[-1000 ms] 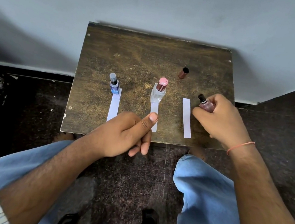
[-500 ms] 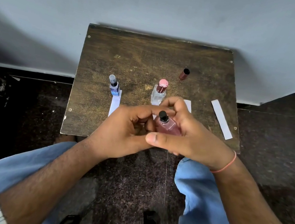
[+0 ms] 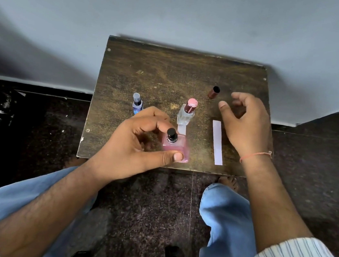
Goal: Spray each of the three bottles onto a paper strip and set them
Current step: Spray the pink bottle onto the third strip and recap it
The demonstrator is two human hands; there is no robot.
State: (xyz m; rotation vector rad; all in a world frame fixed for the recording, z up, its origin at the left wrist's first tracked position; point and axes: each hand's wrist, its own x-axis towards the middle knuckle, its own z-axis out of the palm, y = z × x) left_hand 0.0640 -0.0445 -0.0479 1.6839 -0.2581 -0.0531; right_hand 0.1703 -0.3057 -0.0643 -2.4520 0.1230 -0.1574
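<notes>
My left hand (image 3: 138, 146) holds a pink square bottle (image 3: 175, 148) with a bare black nozzle between thumb and fingers, above the table's front edge. A clear bottle with a pink cap (image 3: 186, 113) stands upright at the middle, on the far end of a white paper strip (image 3: 181, 129). A small blue bottle (image 3: 137, 103) stands to its left, partly hidden by my fingers. My right hand (image 3: 246, 122) hovers with loosely curled fingers, holding nothing, near a dark red cap (image 3: 213, 92) lying on its side. Another white paper strip (image 3: 217, 142) lies flat beside that hand.
The small brown wooden table (image 3: 166, 74) stands against a pale wall (image 3: 178, 12). Dark speckled floor surrounds it. My knees in blue trousers are below the table's front edge, and bare toes show under it.
The pink bottle passed from my right hand to my left. My right hand moved away to the back right, near the red cap. The right paper strip lies straight on the table again.
</notes>
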